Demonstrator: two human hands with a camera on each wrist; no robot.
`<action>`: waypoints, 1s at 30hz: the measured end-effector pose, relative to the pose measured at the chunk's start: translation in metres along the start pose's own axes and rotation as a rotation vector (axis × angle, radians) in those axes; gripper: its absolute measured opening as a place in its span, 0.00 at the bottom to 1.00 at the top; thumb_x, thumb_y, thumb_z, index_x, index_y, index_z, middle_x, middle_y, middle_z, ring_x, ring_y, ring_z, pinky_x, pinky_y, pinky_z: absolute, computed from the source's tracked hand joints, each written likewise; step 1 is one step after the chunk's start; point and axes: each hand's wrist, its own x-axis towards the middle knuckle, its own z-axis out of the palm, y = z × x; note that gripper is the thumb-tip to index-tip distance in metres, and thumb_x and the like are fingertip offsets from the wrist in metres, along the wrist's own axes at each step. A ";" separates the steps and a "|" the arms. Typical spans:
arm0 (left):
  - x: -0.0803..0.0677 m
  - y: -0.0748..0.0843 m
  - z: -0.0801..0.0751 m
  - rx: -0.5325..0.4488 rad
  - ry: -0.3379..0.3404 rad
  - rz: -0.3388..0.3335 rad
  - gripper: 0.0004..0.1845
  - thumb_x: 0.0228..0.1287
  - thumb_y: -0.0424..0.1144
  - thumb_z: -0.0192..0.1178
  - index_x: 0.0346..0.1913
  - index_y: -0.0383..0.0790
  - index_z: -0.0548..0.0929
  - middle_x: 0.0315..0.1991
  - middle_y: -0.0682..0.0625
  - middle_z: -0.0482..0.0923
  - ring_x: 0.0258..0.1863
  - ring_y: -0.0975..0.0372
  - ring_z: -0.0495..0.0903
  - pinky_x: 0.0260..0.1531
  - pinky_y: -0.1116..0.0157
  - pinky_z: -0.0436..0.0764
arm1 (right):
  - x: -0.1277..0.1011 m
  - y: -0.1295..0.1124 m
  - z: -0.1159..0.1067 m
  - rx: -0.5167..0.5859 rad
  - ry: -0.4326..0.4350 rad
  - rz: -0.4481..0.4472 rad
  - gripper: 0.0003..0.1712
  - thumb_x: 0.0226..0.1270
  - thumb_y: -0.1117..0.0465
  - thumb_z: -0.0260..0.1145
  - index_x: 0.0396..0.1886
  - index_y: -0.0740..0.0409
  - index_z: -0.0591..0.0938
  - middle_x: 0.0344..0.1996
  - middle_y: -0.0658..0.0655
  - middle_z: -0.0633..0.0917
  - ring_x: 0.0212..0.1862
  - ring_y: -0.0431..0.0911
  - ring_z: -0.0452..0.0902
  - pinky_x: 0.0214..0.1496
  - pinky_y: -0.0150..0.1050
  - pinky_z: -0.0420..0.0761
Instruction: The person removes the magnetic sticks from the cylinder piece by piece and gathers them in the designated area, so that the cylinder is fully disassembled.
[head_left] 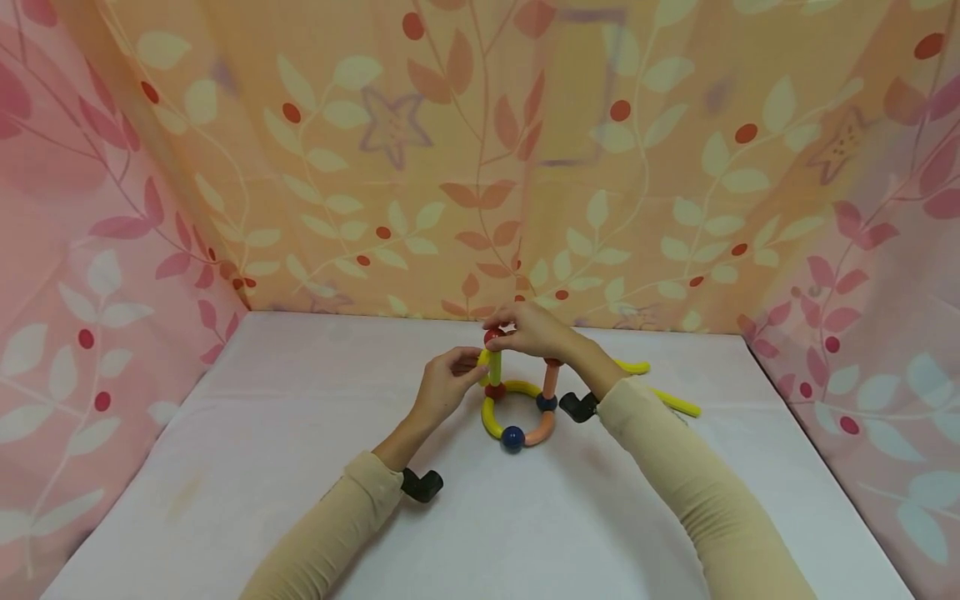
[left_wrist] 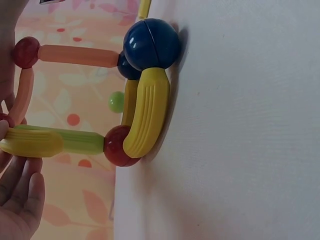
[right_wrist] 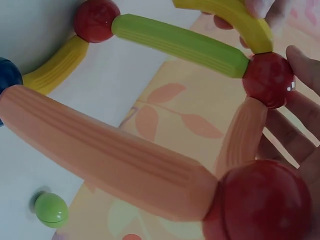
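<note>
Nearest the head camera are the two beige sleeves, reaching from the bottom edge over the white desk [head_left: 300, 467] toward a small structure of magnetic rods and balls [head_left: 517, 400] standing near the desk's far middle. Its base is a ring lying flat: a yellow curved rod [left_wrist: 147, 112], a dark blue ball [left_wrist: 151, 44] and a red ball [left_wrist: 117, 146] touch one another there. A green rod [right_wrist: 180, 44] rises from that red ball to the upper red ball [right_wrist: 269, 79], and a peach rod [right_wrist: 100, 155] rises on the other side. The right hand [head_left: 534, 330] curls its fingers around the upper red ball at the top of the frame, and the left hand [head_left: 444, 387] pinches a loose yellow curved rod [right_wrist: 230, 17] against the top of the green rod. Two spare yellow rods [head_left: 660, 392] lie on the desk behind the right sleeve, and a green ball [right_wrist: 51, 210] sits apart on the desk. The joints look like mere contact points, so a sideways push while seating the loose rod could tip the uprights, snap a ball off its rod, or drag the ring across the smooth desk; a freed ball would probably roll away.
</note>
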 end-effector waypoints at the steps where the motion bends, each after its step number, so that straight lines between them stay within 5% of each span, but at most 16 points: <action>1: 0.000 0.000 0.000 -0.002 -0.004 -0.002 0.15 0.63 0.38 0.65 0.51 0.38 0.83 0.43 0.45 0.85 0.43 0.56 0.84 0.50 0.60 0.83 | 0.000 0.000 0.000 0.006 -0.002 0.004 0.21 0.63 0.56 0.70 0.54 0.57 0.84 0.47 0.55 0.84 0.49 0.48 0.79 0.51 0.42 0.81; 30: 0.002 -0.001 -0.002 -0.026 -0.033 -0.044 0.15 0.64 0.40 0.65 0.50 0.37 0.83 0.43 0.45 0.85 0.44 0.56 0.83 0.50 0.58 0.83 | -0.006 0.008 0.006 0.102 0.042 -0.041 0.22 0.61 0.62 0.71 0.56 0.60 0.83 0.50 0.59 0.84 0.47 0.49 0.80 0.49 0.39 0.84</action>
